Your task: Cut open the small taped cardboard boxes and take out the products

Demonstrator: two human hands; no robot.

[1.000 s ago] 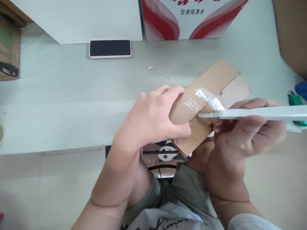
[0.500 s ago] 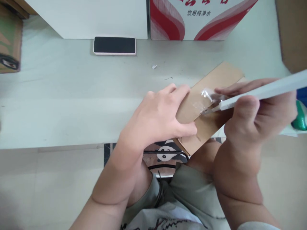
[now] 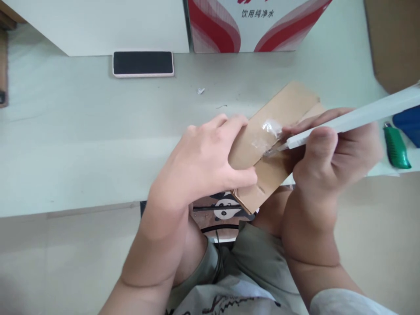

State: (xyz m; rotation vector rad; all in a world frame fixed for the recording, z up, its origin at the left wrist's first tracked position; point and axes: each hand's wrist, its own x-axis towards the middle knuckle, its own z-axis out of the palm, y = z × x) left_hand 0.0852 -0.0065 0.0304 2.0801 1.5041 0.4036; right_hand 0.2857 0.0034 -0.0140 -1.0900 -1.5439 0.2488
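A flat brown cardboard box [image 3: 282, 107] lies slanted at the near edge of the pale table [image 3: 82, 144], partly overhanging it. Crumpled clear tape [image 3: 271, 129] runs across its seam. My left hand [image 3: 203, 162] presses down on the box's left end, fingers curled over the edge and thumb along the side. My right hand [image 3: 331, 151] is closed around a long white utility knife [image 3: 354, 119], whose tip touches the seam at the tape.
A black phone [image 3: 143, 64] in a pink case lies at the back, before a white panel. A red-and-white printed carton [image 3: 256, 26] stands behind the box. A green cutter [image 3: 395, 146] and a blue object [image 3: 408, 127] lie at the right. Brown cardboard [image 3: 392, 43] fills the top right corner.
The knife went from lying level to pointing steeply down at the seam, and my right hand moved in over the box's right half. My left hand kept holding the box.
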